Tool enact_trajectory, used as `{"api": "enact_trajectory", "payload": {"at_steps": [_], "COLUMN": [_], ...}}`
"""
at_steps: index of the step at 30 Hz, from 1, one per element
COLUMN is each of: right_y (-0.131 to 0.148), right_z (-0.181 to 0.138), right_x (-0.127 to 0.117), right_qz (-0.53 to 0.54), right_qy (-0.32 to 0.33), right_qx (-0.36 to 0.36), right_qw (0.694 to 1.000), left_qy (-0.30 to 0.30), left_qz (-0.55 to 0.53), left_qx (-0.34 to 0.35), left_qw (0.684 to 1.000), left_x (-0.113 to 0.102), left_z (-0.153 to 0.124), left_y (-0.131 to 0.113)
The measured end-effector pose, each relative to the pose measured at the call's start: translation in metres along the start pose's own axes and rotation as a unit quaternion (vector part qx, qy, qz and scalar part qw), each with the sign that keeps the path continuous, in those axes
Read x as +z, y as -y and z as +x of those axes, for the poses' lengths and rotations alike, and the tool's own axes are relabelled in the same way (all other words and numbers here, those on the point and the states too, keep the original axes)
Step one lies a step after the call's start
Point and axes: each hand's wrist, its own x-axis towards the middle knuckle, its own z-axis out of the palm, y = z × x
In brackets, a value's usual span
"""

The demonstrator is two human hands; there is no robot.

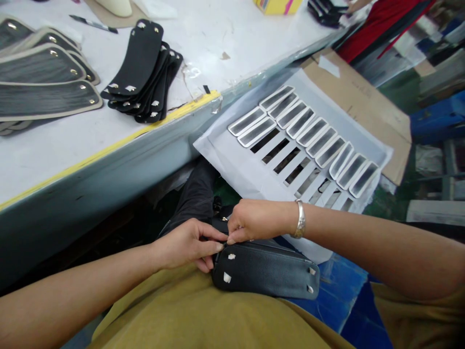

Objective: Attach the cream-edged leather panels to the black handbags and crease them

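On my lap lies a black leather bag (269, 271), its long rounded panel facing up, with small studs near the ends covered by whitish scraps. My left hand (187, 245) pinches the panel's edge at its left end, thumb and forefinger together. Right beside it, the fingers of my right hand (250, 220) are closed at the same corner, above the edge; what sits between the fingertips is too small to make out. A zipper pull (225, 219) shows just behind my hands. The far side of the bag is hidden by my right hand.
A pile of black panels (140, 58) lies by the table's yellow-taped edge (185, 109). Grey beige-rimmed panels (39, 99), a pen (93, 23) and a yellow box (278, 6) are on the table. Beyond my lap, a slotted white board (236, 160) bears several small strips. Another person's hand (358, 5) works far back.
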Motion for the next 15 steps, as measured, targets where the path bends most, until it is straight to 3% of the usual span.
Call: {"api": "enact_trajectory", "payload": {"at_steps": [7, 15], "right_y": [-0.007, 0.015], "right_z": [0.005, 0.008], "right_x": [-0.001, -0.005], "right_qz": [0.032, -0.068], "right_qy": [0.016, -0.007], "right_qx": [-0.001, 0.036], "right_qw": [0.999, 0.997], "left_qy": [0.027, -0.002], "left_qz": [0.026, 0.064], "left_qx": [-0.025, -0.017], "left_qw": [0.999, 0.998], "left_x": [-0.003, 0.002], "left_z": [0.002, 0.008], "left_y": [-0.013, -0.015]}}
